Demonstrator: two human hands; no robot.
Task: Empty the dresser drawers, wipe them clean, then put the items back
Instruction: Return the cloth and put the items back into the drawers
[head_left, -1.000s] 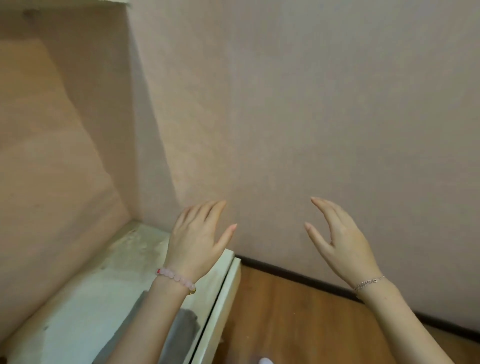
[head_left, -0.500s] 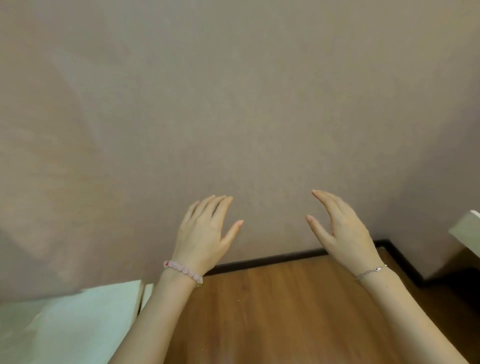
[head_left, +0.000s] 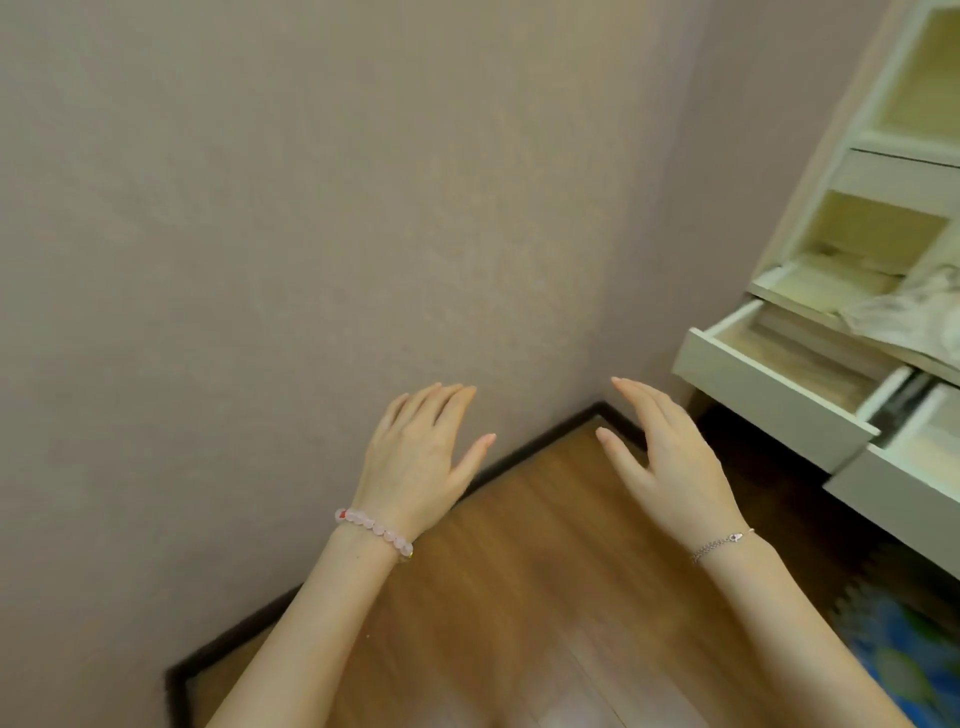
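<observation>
Dresser, right: white, drawers pulled out. Left hand and right hand both spread, holding nothing, raised over floor.

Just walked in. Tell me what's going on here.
A person holds the left hand and right hand out, open and empty, above the floor by the wall. At the right, the dresser has a drawer and a second drawer pulled out, neither touched. A pale crumpled thing lies above them.
</observation>
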